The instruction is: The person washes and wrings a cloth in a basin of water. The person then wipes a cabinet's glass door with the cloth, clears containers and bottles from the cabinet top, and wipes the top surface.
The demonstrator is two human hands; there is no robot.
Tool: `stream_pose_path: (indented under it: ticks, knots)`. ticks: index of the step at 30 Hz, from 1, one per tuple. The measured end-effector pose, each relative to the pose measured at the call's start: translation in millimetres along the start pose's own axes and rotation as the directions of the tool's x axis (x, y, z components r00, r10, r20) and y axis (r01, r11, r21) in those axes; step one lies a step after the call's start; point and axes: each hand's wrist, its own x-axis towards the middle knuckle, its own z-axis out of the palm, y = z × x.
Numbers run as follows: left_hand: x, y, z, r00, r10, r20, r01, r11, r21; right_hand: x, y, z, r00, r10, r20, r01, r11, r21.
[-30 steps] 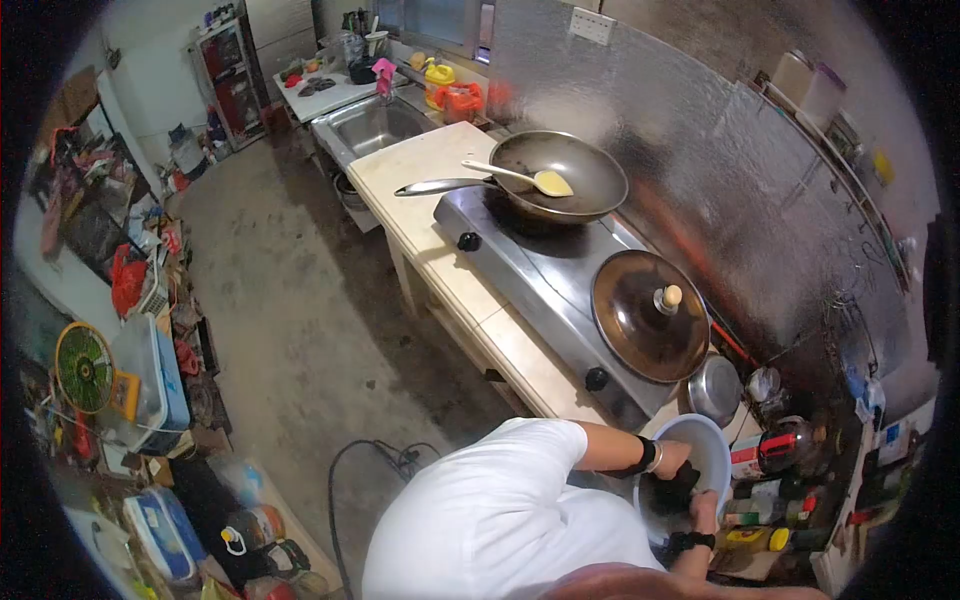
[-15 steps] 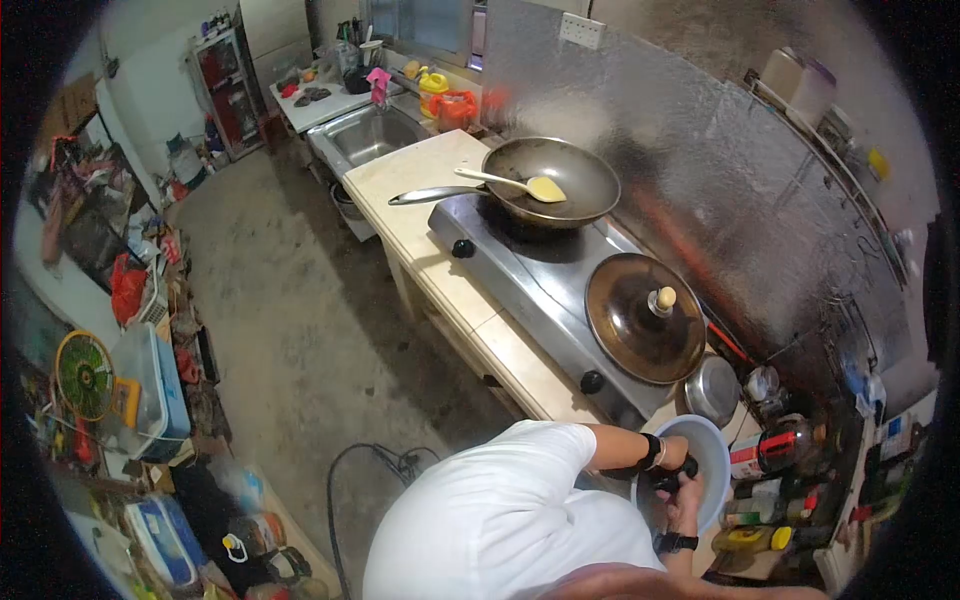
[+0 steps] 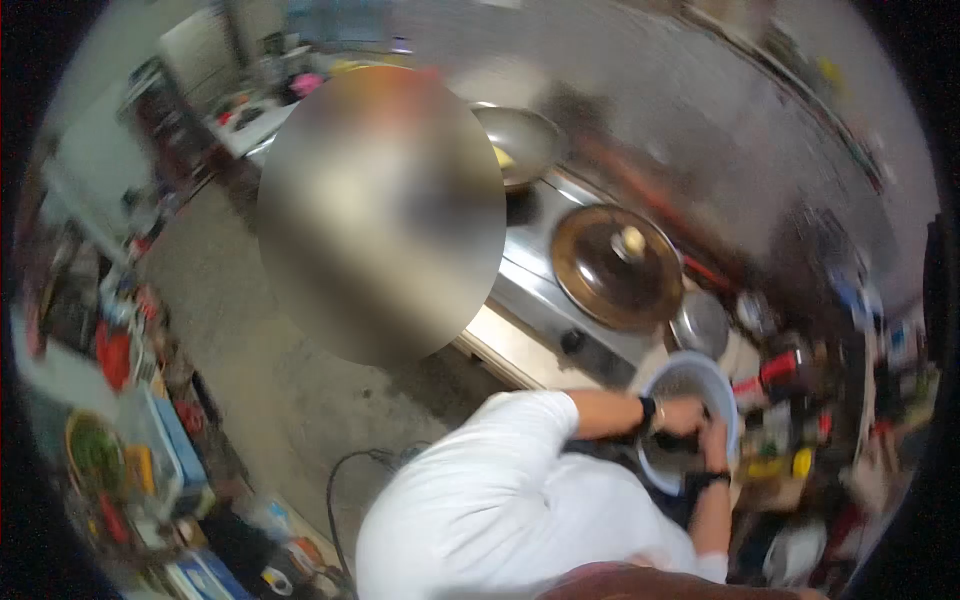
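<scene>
Right, both hands down in the pale-blue basin (image 3: pixel 728 386), 4 o'clock in view. Left hand (image 3: pixel 682 414) looks curled, right hand (image 3: pixel 713 440) close by at the basin's 4 o'clock; blur hides how open my fingers are and whether they hold the dark stuff (image 3: pixel 670 441) beneath. I'd work low, short strokes, black wristbands (image 3: pixel 648 411) kept dry. Red label (image 3: pixel 781 369), basin's 2 o'clock: unreadable. No brands legible.
</scene>
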Motion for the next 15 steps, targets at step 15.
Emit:
stream_pose_path:
  ticks: [15]
  knots:
    - [-25, -24, -3, 0.721, -0.680, 0.135, 0.692, 0.697, -0.188, -38, -67, 18, 0.943, 0.193, 0.271, -0.194, 0.981, -0.022]
